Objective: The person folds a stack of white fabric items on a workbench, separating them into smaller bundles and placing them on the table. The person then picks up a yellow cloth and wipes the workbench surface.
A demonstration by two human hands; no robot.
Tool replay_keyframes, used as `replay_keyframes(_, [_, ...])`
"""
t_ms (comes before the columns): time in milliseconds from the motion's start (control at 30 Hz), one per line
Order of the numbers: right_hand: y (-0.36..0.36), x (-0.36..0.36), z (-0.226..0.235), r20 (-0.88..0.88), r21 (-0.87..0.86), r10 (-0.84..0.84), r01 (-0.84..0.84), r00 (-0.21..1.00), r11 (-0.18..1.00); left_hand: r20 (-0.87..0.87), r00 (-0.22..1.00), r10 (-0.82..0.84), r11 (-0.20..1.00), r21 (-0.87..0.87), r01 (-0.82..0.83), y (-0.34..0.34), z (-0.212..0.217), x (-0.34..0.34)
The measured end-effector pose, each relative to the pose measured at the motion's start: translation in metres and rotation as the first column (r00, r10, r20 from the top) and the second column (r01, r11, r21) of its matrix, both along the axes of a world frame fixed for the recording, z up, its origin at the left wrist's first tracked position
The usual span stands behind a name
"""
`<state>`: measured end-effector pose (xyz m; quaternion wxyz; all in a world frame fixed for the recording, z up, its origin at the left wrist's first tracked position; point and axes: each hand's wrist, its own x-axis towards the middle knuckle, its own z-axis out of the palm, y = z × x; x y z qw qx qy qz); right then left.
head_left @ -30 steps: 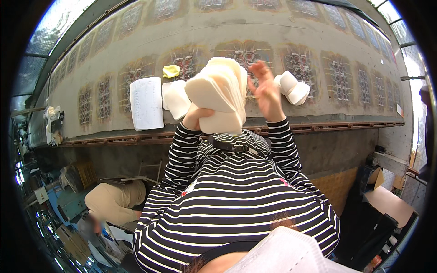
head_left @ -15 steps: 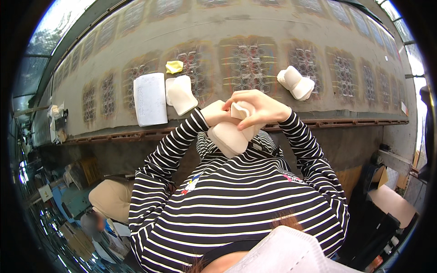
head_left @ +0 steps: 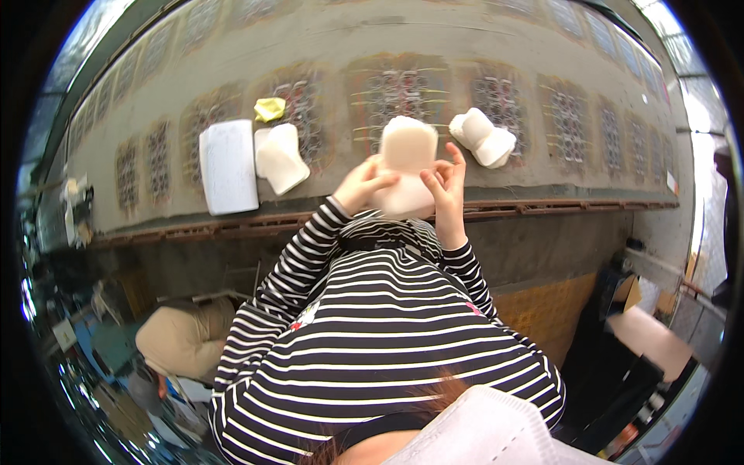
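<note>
A pale cream foam-like pad (head_left: 406, 155) is held upright in front of my chest, over the near edge of the long patterned worktable (head_left: 465, 46). My left hand (head_left: 361, 184) grips its lower left side. My right hand (head_left: 445, 180) pinches its right edge with the fingers spread. Both sleeves are black-and-white striped.
On the table lie a white rectangular sheet (head_left: 227, 166), another cream pad (head_left: 282, 157), a small yellow scrap (head_left: 269, 108) and a pair of white pads (head_left: 484, 137) to the right. A tan stool (head_left: 180, 339) stands at lower left. Boxes (head_left: 647, 333) sit at lower right.
The pad was held high and folded open, then pulled down against my chest. Now it stands upright between both hands, which have shifted to its sides.
</note>
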<state>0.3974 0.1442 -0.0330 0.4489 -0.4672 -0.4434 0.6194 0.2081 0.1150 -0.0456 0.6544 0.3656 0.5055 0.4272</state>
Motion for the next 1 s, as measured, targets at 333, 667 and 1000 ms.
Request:
replay_keyframes(333, [0.032,0.032,-0.036,0.107,-0.177,0.149,-0.129,0.983,0.976,-0.017,0.965,0.263,0.965,0.005,-0.263,-0.013,-0.029,-0.059])
replay_keyframes(667, [0.047,0.03,-0.101,0.922,0.26,-0.116,-0.368,0.37,0.893,-0.948,0.17,0.269,0.39,-0.055,-0.919,-0.048,-0.183,-0.173])
replay_keyframes(1000, [0.019,-0.016,-0.073,0.798,0.293,0.026,-0.426,0.602,0.856,-0.875,-0.022,0.484,0.491,0.293,-0.82,-0.078,-0.158,-0.153])
